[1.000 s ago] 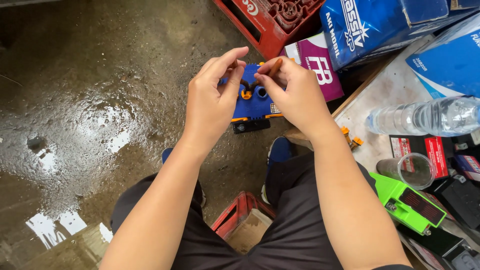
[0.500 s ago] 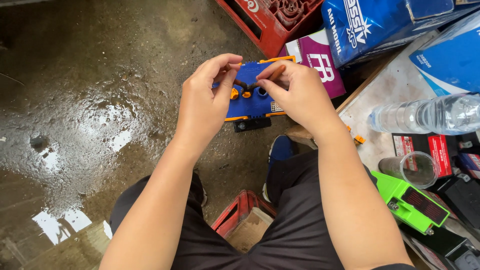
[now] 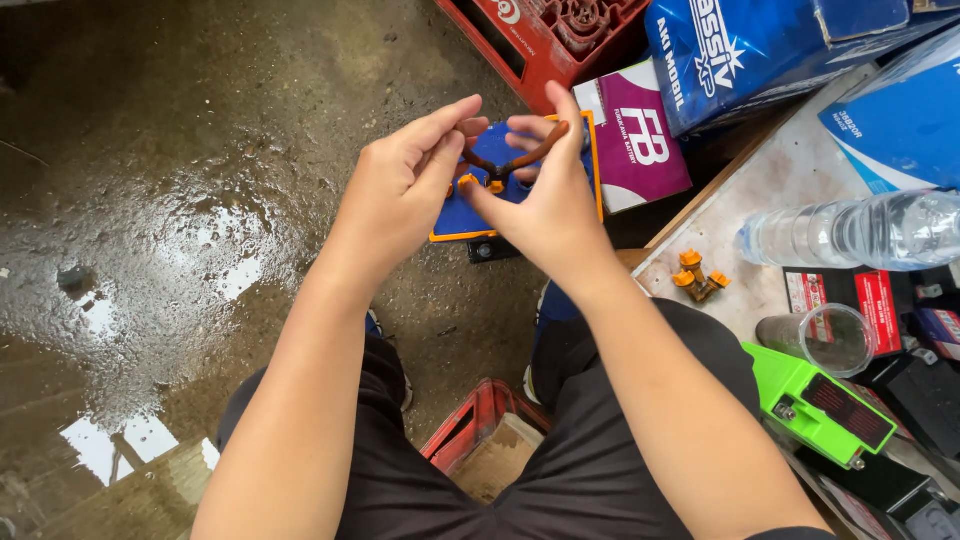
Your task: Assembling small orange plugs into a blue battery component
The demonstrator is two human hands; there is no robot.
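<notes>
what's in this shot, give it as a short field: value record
setting: wet concrete floor, seen from above a seated person's lap
left hand: left hand pinches one end of a thin brown strip
right hand: right hand holds the strip's other end
under the hands: blue flat-topped box with orange trim, standing on the floor
right side: board with a clear water bottle, small orange caps, a clear cup
near right knee: bright green device
top: red crate, purple carton, blue cartons
</notes>
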